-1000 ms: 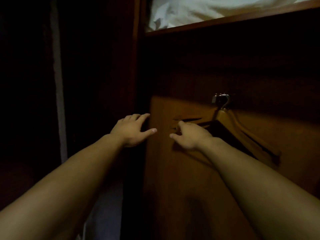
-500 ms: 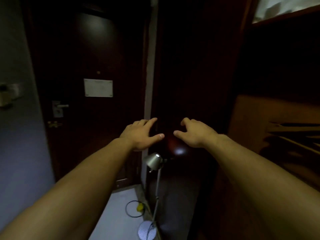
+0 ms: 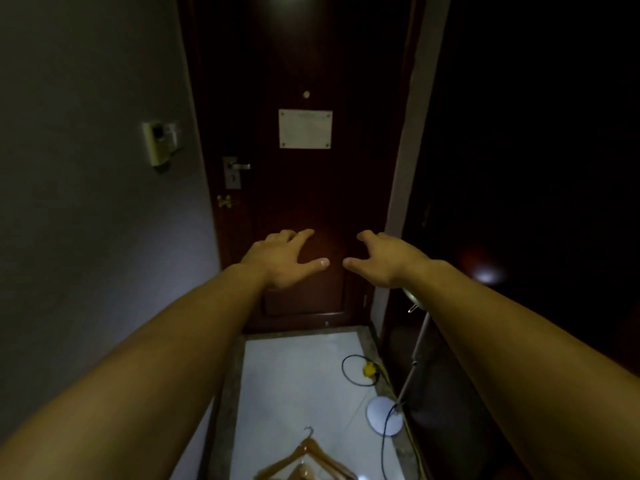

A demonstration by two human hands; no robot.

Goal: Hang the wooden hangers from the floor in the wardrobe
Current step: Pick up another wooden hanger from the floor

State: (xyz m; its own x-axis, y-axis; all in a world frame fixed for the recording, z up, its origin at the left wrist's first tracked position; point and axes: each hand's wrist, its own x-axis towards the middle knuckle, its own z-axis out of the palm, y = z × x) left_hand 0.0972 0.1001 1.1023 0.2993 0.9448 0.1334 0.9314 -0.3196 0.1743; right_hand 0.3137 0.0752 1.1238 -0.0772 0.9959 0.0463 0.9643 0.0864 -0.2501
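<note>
Reaching forward, the left hand (image 3: 281, 259) and right hand (image 3: 384, 259) hang empty before a dark door (image 3: 311, 202), fingers spread apart, palms down. Wooden hangers (image 3: 304, 460) lie piled on the pale floor (image 3: 294, 375) at the lower edge: light brown, angled arms, one metal hook pointing up. A floor lamp (image 3: 408, 368) stands near, to their right.

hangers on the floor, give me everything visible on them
The wooden hangers lie in a loose overlapping pile on the pale floor at the bottom edge of the view, partly cut off. Light brown wood with sloped shoulders, and one metal hook pointing toward the door. Exact count unclear, at least two. Nothing touches them; both hands are raised well above.
</note>
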